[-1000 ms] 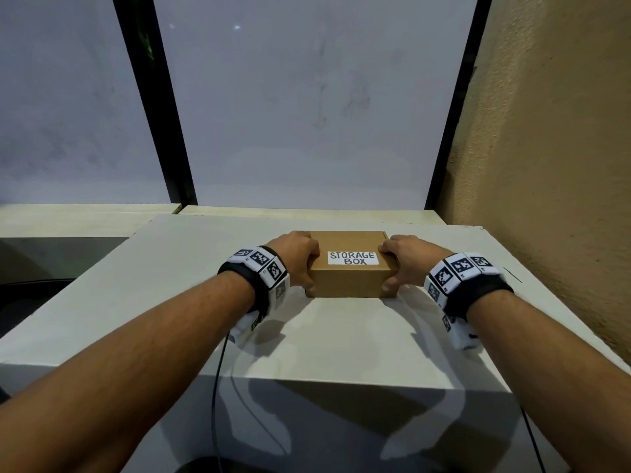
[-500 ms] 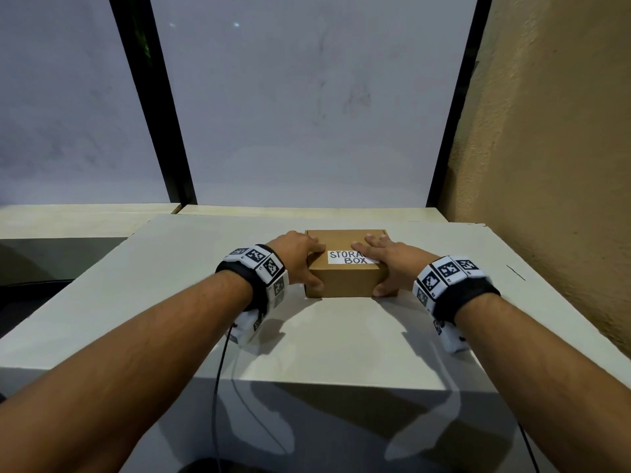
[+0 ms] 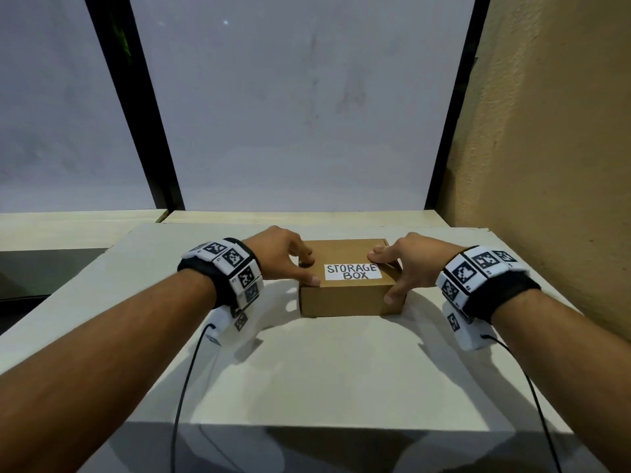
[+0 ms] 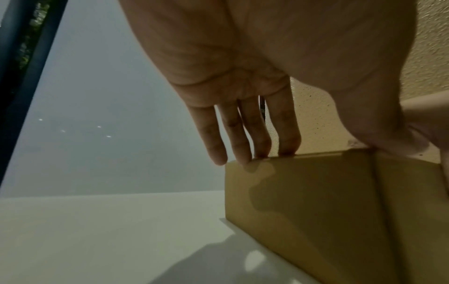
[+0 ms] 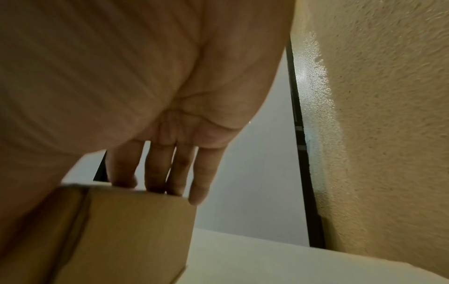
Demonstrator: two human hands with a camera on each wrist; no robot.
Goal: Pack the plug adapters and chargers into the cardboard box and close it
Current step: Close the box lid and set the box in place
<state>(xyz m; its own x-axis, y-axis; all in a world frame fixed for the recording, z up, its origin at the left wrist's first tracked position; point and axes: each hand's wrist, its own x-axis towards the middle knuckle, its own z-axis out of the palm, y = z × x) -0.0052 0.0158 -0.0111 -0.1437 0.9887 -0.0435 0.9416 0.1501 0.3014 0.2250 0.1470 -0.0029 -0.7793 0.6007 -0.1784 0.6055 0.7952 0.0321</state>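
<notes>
A closed brown cardboard box (image 3: 345,300) with a white "STORAGE BOX" label (image 3: 352,272) sits on the white table (image 3: 324,370). My left hand (image 3: 285,257) arches over its left end, thumb at the front left corner. In the left wrist view its straight fingers (image 4: 243,134) touch the top edge of the box (image 4: 303,201). My right hand (image 3: 406,262) arches over the right end, thumb down the front right edge. Its fingers (image 5: 170,169) rest on the top edge of the box (image 5: 136,230). No adapters or chargers show.
A rough tan wall (image 3: 553,148) rises close along the table's right side. Frosted window panes with black frames (image 3: 136,107) stand behind the table. A lower ledge (image 3: 68,227) lies at the back left. Thin black cables (image 3: 184,387) hang from both wrist bands.
My right hand slid from over the label back to the box's right end. My left thumb came round to the front left corner. The box stayed in place.
</notes>
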